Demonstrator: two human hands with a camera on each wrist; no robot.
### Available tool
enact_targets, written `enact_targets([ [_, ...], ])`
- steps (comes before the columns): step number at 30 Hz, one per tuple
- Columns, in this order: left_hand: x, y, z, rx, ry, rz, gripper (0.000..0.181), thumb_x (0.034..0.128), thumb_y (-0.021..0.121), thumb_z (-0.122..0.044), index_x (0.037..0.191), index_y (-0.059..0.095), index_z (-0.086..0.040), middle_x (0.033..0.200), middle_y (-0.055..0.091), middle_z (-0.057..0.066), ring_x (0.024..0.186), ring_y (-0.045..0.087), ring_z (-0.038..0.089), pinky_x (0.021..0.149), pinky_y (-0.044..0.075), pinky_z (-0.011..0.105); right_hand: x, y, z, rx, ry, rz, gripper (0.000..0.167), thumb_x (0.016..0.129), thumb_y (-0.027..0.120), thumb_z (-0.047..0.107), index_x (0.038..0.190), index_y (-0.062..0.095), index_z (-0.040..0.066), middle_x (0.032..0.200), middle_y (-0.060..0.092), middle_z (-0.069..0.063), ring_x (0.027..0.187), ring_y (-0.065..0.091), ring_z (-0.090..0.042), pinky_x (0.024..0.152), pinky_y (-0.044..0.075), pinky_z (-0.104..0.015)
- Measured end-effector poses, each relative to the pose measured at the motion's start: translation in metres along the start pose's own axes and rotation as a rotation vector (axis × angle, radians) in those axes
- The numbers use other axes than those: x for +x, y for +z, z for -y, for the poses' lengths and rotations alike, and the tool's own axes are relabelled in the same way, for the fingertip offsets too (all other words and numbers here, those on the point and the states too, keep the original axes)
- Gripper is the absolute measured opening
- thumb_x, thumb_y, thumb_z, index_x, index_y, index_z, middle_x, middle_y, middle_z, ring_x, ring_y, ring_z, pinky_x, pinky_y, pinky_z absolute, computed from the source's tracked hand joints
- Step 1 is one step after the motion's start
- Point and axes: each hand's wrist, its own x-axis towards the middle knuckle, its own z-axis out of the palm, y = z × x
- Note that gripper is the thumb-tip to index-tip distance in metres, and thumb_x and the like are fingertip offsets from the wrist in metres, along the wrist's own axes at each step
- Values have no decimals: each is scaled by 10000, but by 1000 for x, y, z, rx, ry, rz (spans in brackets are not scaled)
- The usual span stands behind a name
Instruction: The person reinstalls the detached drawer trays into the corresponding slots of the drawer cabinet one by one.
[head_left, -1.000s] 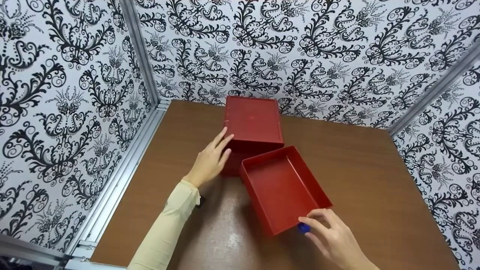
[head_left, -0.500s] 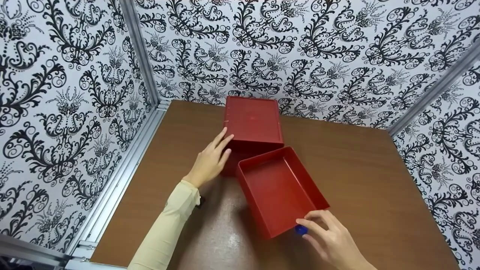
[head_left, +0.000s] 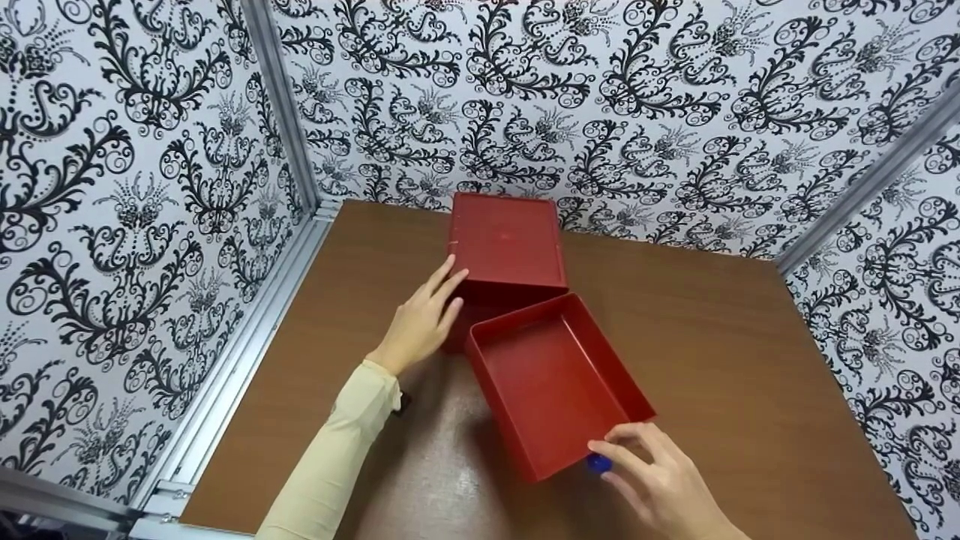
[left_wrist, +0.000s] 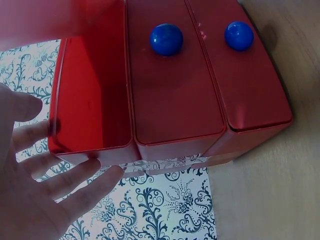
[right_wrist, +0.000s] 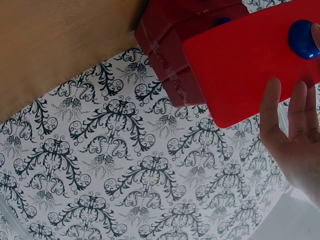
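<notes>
A small red chest of drawers (head_left: pixel 506 236) stands at the back of the table. My left hand (head_left: pixel 420 322) touches its left side near the front edge, fingers spread and fairly straight. The top drawer (head_left: pixel 555 382) is out of its slot, with no contents visible, and slants toward me in front of the chest. My right hand (head_left: pixel 660 480) pinches the blue knob (head_left: pixel 598 463) on its front. In the left wrist view the top slot (left_wrist: pixel 90 100) is bare, and two closed drawers with blue knobs (left_wrist: pixel 166 39) sit beneath it.
The brown table (head_left: pixel 712 337) extends on both sides of the chest. Patterned panels (head_left: pixel 637 112) enclose the back and sides, with a metal rail (head_left: pixel 240 360) along the left edge. A small dark object (head_left: pixel 403 403) shows by my left wrist.
The drawer has shifted a little to the left and slightly toward me, my right hand moving with it. My left hand and the chest have stayed in place.
</notes>
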Motion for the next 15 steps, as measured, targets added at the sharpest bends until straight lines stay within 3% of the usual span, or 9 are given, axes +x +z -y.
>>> enact_targets([
  [15,0,0,1,-4,0,8,462,1017,522,-264,1475,485,-214,1621,370,37,1372,524,305,975,521,559,4,2,0,-13,-13,5,281,996,560,344,1118,748,173,1032,664,-45,943,602,-155,845,477,-235],
])
